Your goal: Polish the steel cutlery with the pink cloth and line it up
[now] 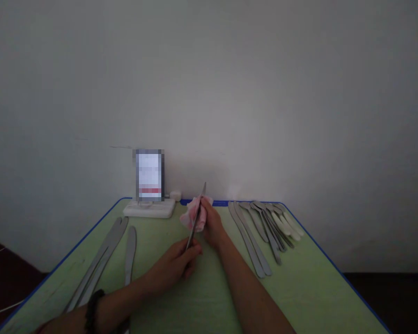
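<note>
My left hand [179,264] is closed round the handle of a table knife [197,215] whose blade points up and away toward the wall. My right hand [212,227] is closed on a pink cloth [194,217] wrapped against the middle of the blade. Both hands are over the middle of a light green table [310,287] with a blue edge. A dark band sits on my left wrist.
Several knives [102,260] lie in a row on the left of the table. On the right lies a row of cutlery [264,227] with knives, forks and spoons. A white stand [149,208] holding a blurred screen sits at the far edge against the grey wall.
</note>
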Action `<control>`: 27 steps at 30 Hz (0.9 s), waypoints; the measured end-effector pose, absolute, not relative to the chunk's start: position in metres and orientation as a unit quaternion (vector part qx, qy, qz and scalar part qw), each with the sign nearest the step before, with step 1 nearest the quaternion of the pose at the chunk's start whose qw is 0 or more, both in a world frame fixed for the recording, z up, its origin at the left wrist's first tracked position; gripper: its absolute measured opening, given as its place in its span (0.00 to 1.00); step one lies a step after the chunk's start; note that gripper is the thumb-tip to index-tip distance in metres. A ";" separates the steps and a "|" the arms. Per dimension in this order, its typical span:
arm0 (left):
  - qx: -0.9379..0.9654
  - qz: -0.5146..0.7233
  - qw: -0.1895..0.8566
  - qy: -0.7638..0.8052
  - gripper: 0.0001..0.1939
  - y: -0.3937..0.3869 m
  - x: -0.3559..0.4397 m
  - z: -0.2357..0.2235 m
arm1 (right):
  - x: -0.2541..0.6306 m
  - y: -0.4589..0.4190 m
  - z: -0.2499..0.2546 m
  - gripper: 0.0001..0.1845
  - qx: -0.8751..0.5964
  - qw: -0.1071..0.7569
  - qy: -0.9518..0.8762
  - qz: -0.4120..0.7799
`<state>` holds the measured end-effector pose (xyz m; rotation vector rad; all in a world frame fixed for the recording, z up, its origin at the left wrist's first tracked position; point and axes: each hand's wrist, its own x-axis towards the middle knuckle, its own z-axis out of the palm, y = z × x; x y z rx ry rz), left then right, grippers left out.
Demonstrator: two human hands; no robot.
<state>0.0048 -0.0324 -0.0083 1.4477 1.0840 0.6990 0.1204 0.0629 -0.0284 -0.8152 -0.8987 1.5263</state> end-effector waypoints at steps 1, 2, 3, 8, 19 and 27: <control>0.611 0.301 0.570 0.460 0.18 -0.032 0.005 -0.008 | 0.120 0.062 -0.027 0.21 -0.338 0.569 -0.369 0.652; 0.606 0.304 0.575 0.458 0.18 -0.032 0.004 -0.009 | 0.119 0.062 -0.025 0.21 -0.328 0.576 -0.356 0.658; 0.600 0.308 0.581 0.456 0.18 -0.032 0.004 -0.009 | 0.119 0.061 -0.023 0.21 -0.319 0.581 -0.346 0.664; 0.555 0.358 0.597 0.455 0.20 -0.031 0.005 -0.011 | 0.117 0.057 -0.016 0.24 -0.282 0.586 -0.327 0.685; 0.486 0.385 0.645 0.446 0.23 -0.027 0.003 -0.009 | 0.126 0.056 -0.013 0.24 -0.219 0.541 -0.300 0.754; 0.518 0.357 0.643 0.437 0.26 -0.024 0.001 -0.008 | 0.123 0.054 -0.014 0.08 -0.233 0.511 -0.324 0.762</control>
